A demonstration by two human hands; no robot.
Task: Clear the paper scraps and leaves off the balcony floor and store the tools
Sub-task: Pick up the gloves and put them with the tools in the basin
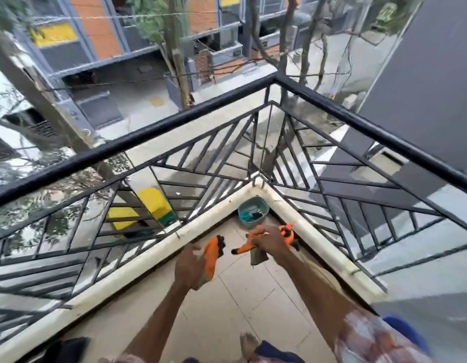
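Over the balcony floor (253, 299), left hand (187, 269) fingers grip one orange glove (210, 254), right hand (271, 243) fingers the other glove (243, 249).

No text, label, brand or number can be read. The yellow panels (54, 34) on the building (101, 27) opposite are too blurred to tell whether they carry lettering.
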